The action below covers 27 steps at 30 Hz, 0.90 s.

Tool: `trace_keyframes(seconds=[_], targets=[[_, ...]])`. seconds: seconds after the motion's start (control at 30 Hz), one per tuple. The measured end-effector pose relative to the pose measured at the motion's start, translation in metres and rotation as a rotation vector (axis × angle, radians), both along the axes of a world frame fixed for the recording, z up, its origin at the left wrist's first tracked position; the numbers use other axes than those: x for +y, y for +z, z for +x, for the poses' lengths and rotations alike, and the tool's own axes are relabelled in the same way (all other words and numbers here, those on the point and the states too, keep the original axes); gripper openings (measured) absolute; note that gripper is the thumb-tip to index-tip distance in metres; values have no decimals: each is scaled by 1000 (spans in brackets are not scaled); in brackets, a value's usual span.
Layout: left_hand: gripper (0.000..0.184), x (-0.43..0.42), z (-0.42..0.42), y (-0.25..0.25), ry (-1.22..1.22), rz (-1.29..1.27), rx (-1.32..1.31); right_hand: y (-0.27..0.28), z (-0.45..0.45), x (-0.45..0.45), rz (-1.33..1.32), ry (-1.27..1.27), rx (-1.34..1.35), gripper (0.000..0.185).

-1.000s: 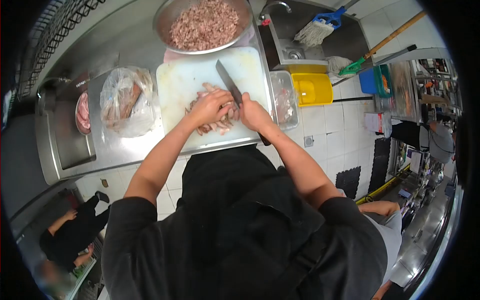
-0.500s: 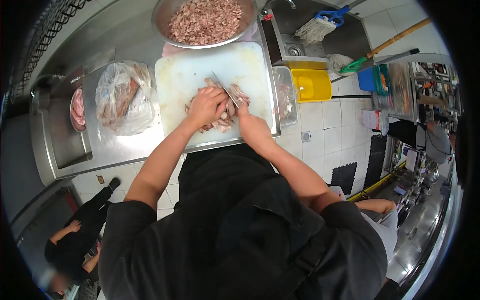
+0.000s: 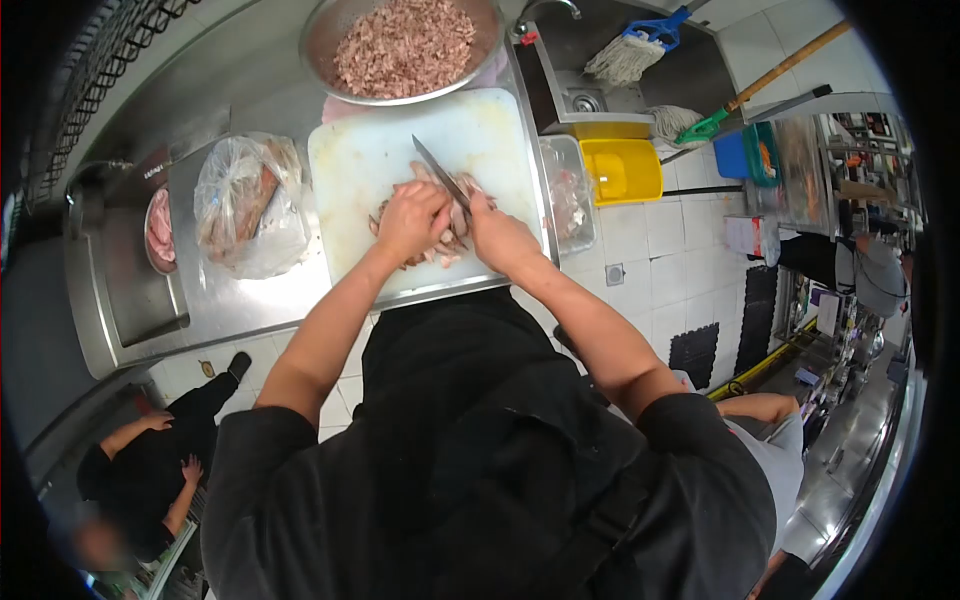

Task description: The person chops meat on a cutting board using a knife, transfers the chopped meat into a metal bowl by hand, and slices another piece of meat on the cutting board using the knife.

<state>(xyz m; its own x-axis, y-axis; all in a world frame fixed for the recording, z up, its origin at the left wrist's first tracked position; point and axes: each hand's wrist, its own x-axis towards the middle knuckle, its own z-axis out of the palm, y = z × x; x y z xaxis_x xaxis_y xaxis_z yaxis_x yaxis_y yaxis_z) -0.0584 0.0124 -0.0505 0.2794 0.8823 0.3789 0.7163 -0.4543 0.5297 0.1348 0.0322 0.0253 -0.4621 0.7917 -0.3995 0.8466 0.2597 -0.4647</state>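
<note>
On the white cutting board (image 3: 350, 155) lies a small heap of meat strips (image 3: 445, 252). My right hand (image 3: 505, 238) is closed round the handle of a knife (image 3: 432, 160), whose blade points up and to the left across the heap. Pressed on the meat just left of the blade, my left hand (image 3: 410, 215) has its fingers curled and holds the strips down. Behind the board stands a large metal bowl (image 3: 318, 68) full of diced meat (image 3: 405, 48).
Left of the board sits a clear plastic bag (image 3: 225, 190) with meat inside. A bowl of meat (image 3: 160, 232) stands in the left sink. Right are a clear tub (image 3: 567, 190), a yellow bin (image 3: 622, 170) and mops (image 3: 625, 60). Other people are at both sides.
The knife has swung further left over the meat and more of its blade shows. My right hand has shifted slightly left, while my left hand stays on the heap.
</note>
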Motion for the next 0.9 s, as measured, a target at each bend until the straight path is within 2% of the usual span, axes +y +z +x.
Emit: trace_keyframes(seconds=[0.1,0.27,0.37,0.43,0.57,0.63,0.8,0.9], targets=[[11,4,0,-1,22,36,-4,30,12,-11,-73,34,-3,18],[10,1,3,-7,58,28,-22,-22,-1,-17,-51,-55,84,22],[9,4,2,-1,29,44,-48,-27,8,-2,-33,-65,149,25],[8,4,-2,1,52,-52,-100,-17,17,9,-31,-42,165,26],[9,16,-14,11,92,29,-175,-11,22,-3,-53,-55,27,26],[11,25,-26,11,160,-30,-12,-6,16,-4,-42,-48,-25,25],[11,24,-27,-2,105,-64,-52,25,3,-3,-12,41,-13,19],[11,23,-25,-6,149,-59,-47,23,-1,-13,8,6,16,20]])
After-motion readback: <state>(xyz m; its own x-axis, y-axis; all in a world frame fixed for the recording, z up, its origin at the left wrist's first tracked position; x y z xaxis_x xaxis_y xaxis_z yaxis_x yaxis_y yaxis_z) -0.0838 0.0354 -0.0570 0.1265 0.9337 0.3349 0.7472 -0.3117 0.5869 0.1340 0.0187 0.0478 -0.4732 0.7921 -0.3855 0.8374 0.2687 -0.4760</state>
